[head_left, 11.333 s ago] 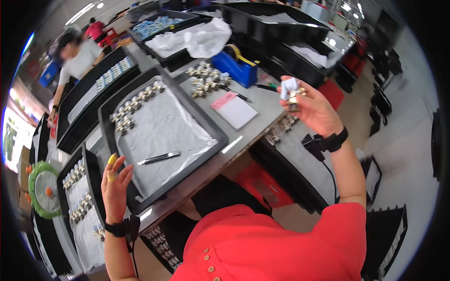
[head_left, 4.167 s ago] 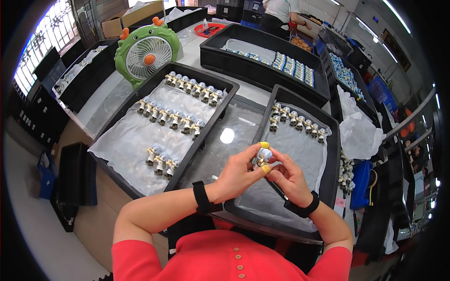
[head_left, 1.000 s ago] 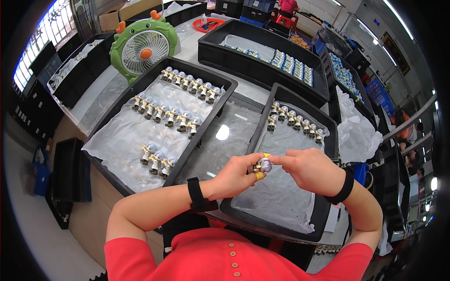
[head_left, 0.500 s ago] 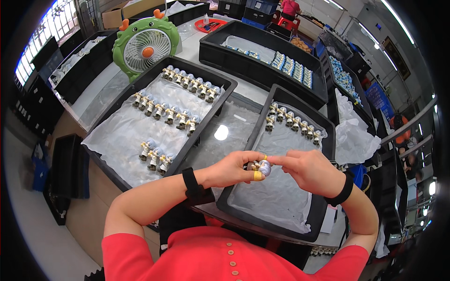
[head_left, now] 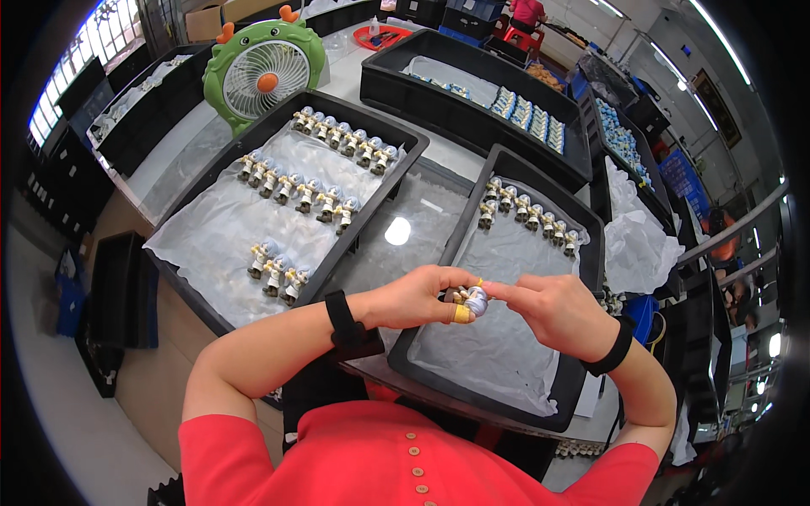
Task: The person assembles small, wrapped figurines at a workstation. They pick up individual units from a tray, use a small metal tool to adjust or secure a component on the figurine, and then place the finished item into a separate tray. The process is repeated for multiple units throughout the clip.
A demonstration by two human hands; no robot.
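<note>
My left hand (head_left: 413, 297) pinches a small figurine (head_left: 477, 302) with pale blue-grey hair between thumb and index finger. Yellow wraps cover the thumb and the tip of the index finger. At the figurine's head is my right hand (head_left: 561, 314), its index finger stretched to it and the other fingers curled in. Whether anything sits in those curled fingers is hidden. Both hands are over a paper-lined black tray (head_left: 570, 405), which has rows of similar figurines (head_left: 531, 217) at its far end. A larger black tray (head_left: 371, 208) on the left bears more figurines (head_left: 308, 196) in rows.
A green fan (head_left: 263, 76) stands behind the left tray. Farther back, a black bin (head_left: 405, 94) holds blue-and-white pieces, with a red dish (head_left: 381, 37) of tools beyond. Crumpled white paper (head_left: 637, 244) lies at the right. A person in red (head_left: 527, 12) is in the background.
The view has shifted slightly. My hands keep nearly the same hold, with the figurine still between them.
</note>
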